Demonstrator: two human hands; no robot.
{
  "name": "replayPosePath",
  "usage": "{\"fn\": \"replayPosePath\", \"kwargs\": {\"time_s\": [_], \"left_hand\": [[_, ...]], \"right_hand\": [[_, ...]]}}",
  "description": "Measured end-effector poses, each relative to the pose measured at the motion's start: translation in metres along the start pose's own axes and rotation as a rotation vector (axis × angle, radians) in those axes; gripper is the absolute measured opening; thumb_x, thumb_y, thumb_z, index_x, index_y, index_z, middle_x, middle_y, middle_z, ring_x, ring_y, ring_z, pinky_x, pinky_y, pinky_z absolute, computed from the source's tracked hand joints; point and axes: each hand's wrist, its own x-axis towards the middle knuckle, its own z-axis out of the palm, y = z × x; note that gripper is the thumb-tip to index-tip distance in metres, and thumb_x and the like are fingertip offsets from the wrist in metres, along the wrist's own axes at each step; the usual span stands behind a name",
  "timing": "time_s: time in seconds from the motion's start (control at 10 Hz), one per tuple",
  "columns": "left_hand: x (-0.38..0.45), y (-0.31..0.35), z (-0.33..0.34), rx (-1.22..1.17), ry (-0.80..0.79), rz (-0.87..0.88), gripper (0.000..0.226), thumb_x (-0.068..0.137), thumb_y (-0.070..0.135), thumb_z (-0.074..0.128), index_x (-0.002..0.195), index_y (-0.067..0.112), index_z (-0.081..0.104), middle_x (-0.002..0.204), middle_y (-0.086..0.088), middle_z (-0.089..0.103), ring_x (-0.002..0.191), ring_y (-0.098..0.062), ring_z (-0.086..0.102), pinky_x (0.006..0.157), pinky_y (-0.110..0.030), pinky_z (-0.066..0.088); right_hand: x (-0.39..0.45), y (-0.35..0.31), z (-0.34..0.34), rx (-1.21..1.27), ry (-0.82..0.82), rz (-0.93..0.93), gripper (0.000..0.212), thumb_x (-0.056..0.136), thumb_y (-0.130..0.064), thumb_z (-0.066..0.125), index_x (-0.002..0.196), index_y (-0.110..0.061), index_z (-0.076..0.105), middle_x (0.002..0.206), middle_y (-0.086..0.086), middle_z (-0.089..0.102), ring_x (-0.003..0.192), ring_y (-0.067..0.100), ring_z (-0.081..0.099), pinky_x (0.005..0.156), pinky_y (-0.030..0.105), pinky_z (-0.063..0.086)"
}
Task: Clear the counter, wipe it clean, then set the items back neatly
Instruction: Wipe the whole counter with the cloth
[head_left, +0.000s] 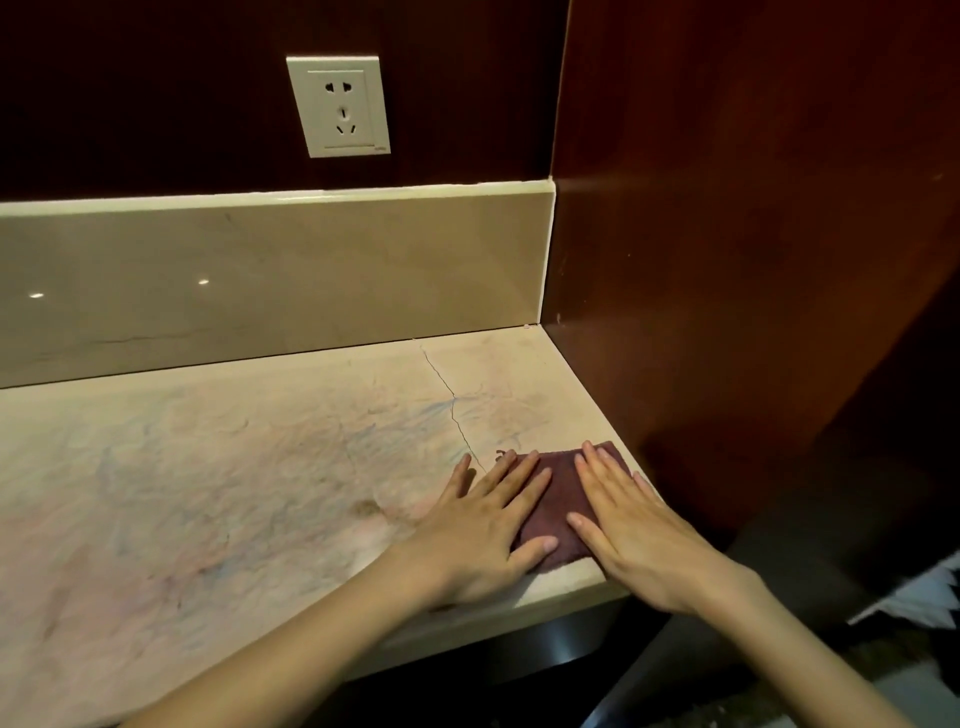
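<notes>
A folded dark maroon cloth (561, 499) lies flat on the pale marble counter (234, 467), near its front right corner. My left hand (483, 530) rests palm down on the cloth's left part, fingers spread, thumb on the cloth's near edge. My right hand (634, 525) presses flat on the cloth's right part, fingers pointing to the far left. Neither hand grips the cloth. No other items stand on the counter in view.
A thin crack (451, 410) runs across the counter from the back toward the cloth. A beige backsplash (260, 280) lines the rear, with a white wall socket (340, 106) above it. A dark wood panel (727, 260) closes the right side.
</notes>
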Motion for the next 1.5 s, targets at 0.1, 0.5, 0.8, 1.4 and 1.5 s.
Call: {"fn": "replayPosePath", "kwargs": {"time_s": [0.1, 0.5, 0.8, 1.4, 1.5], "left_hand": [[0.011, -0.007, -0.004, 0.005, -0.018, 0.002, 0.069, 0.098, 0.057, 0.019, 0.151, 0.027, -0.012, 0.159, 0.006, -0.018, 0.145, -0.01, -0.02, 0.117, -0.046, -0.015], [0.068, -0.066, -0.023, 0.027, -0.029, -0.036, 0.069, 0.098, 0.056, 0.019, 0.152, 0.024, -0.009, 0.159, 0.006, -0.016, 0.146, -0.011, -0.016, 0.117, -0.048, -0.012], [0.126, -0.115, -0.042, 0.034, -0.024, -0.092, 0.068, 0.099, 0.055, 0.019, 0.153, 0.022, -0.007, 0.16, 0.003, -0.013, 0.147, -0.014, -0.013, 0.118, -0.047, -0.009], [0.171, -0.157, -0.048, 0.03, 0.029, -0.079, 0.066, 0.1, 0.052, 0.02, 0.153, 0.022, -0.004, 0.161, 0.005, -0.01, 0.147, -0.008, -0.01, 0.118, -0.044, -0.008], [0.171, -0.156, -0.049, 0.026, 0.021, -0.093, 0.066, 0.1, 0.052, 0.021, 0.153, 0.022, -0.004, 0.161, 0.006, -0.01, 0.147, -0.008, -0.01, 0.118, -0.045, -0.008]], "right_hand": [[0.015, 0.002, -0.002, 0.028, -0.009, 0.03, 0.063, 0.102, -0.045, 0.014, 0.15, -0.017, -0.018, 0.156, -0.004, -0.028, 0.14, 0.005, -0.027, 0.115, 0.026, -0.013], [0.099, -0.004, -0.018, 0.06, 0.06, 0.122, 0.063, 0.103, -0.043, 0.015, 0.152, -0.013, -0.011, 0.159, 0.0, -0.02, 0.145, 0.011, -0.02, 0.118, 0.034, -0.009], [0.179, 0.001, -0.045, 0.051, 0.03, 0.122, 0.064, 0.103, -0.043, 0.015, 0.152, -0.009, -0.01, 0.16, 0.004, -0.019, 0.147, 0.015, -0.017, 0.118, 0.036, -0.007], [0.246, 0.011, -0.056, 0.025, 0.021, 0.121, 0.064, 0.103, -0.042, 0.015, 0.152, -0.008, -0.01, 0.159, 0.005, -0.018, 0.147, 0.016, -0.016, 0.118, 0.034, -0.007], [0.246, 0.01, -0.058, 0.024, 0.016, 0.121, 0.064, 0.103, -0.042, 0.014, 0.152, -0.008, -0.01, 0.16, 0.005, -0.018, 0.147, 0.016, -0.016, 0.118, 0.034, -0.007]]}}
